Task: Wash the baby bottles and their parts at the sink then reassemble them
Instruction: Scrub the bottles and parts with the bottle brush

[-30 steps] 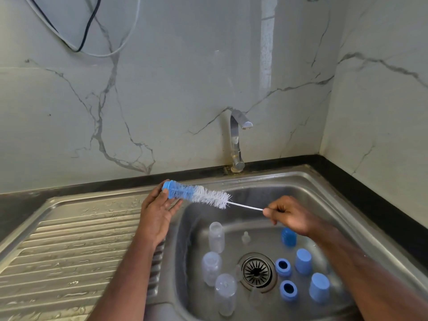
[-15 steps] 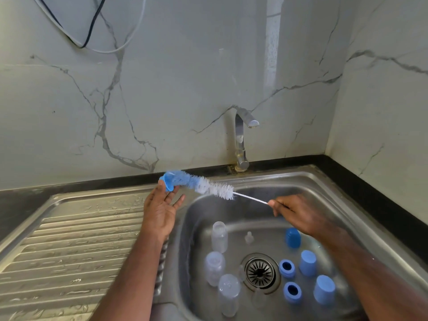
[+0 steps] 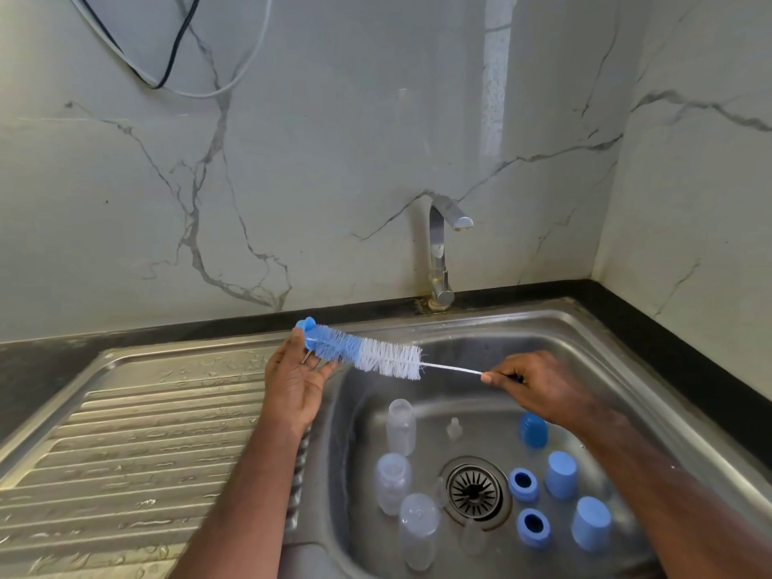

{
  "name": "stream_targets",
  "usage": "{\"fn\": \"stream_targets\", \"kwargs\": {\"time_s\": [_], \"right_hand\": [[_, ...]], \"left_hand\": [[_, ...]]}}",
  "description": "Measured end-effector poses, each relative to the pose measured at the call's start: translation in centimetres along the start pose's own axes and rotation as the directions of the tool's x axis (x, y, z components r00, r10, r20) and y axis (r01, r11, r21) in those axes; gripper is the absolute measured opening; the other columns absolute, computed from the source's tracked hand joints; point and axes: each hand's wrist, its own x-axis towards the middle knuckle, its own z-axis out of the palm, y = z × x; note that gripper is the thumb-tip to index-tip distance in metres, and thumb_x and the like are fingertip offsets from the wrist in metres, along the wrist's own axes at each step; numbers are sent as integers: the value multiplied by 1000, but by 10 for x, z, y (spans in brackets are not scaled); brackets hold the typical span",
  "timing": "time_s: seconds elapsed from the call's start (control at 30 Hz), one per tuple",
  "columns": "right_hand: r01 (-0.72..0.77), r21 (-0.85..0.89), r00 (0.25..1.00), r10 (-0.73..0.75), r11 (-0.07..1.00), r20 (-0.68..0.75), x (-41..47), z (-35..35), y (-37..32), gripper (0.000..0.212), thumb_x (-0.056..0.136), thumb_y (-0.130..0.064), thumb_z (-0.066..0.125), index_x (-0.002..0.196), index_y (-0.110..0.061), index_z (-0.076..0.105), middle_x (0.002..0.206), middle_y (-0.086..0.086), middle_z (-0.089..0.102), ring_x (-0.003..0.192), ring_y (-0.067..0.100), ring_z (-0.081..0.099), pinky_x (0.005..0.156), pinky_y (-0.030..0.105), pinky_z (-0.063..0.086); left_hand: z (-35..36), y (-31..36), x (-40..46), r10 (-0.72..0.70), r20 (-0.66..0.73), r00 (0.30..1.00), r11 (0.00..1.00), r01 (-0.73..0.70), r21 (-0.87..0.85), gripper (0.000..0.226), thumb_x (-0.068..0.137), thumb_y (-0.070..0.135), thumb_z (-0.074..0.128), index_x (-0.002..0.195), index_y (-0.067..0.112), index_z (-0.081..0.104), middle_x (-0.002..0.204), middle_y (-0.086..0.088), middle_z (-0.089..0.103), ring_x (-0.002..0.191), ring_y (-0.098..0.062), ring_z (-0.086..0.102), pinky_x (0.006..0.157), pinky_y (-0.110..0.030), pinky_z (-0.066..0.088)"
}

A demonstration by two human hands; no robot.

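A blue and white bottle brush (image 3: 367, 353) is held level above the sink's left rim. My right hand (image 3: 530, 386) pinches the end of its thin white wire handle. My left hand (image 3: 296, 382) has straight fingers touching the brush's blue tip from below. In the steel sink (image 3: 626, 394) stand three clear bottles (image 3: 401, 428), (image 3: 392, 482), (image 3: 417, 530). A small clear teat (image 3: 453, 428) sits behind the drain. To the right of the drain are blue caps (image 3: 560, 474), (image 3: 590, 523), (image 3: 534, 430) and two blue collar rings (image 3: 523, 483), (image 3: 534, 527).
The tap (image 3: 440, 252) stands at the back of the sink with no water running. A wet ribbed drainboard (image 3: 125, 445) fills the left. The drain strainer (image 3: 474, 491) sits mid-basin. Marble walls close in behind and on the right, and cables (image 3: 175, 56) hang at the top left.
The brush has stayed between both hands, drifting slightly. My left fingers have straightened out under the blue tip instead of cupping it.
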Motion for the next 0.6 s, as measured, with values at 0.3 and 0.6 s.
{"fn": "stream_targets", "kwargs": {"time_s": [0.3,0.6], "right_hand": [[30,-87,939,-57,996,-338,-2,-10,2,12,90,-41,70,87,-30,70,75,-10,65,70,7,59,65,29,52],[40,22,999,-39,999,-26,-4,-5,2,17,94,-45,65,82,-33,61,68,-7,60,64,6,58,63,27,46]], "left_hand": [[-3,-7,0,5,53,999,997,-9,74,20,82,19,68,97,7,68,102,-14,76,110,-34,69,94,-50,56],[-6,-6,3,12,115,993,1000,-9,-27,27,77,24,75,97,8,69,110,-14,73,116,-36,66,93,-49,57]]}}
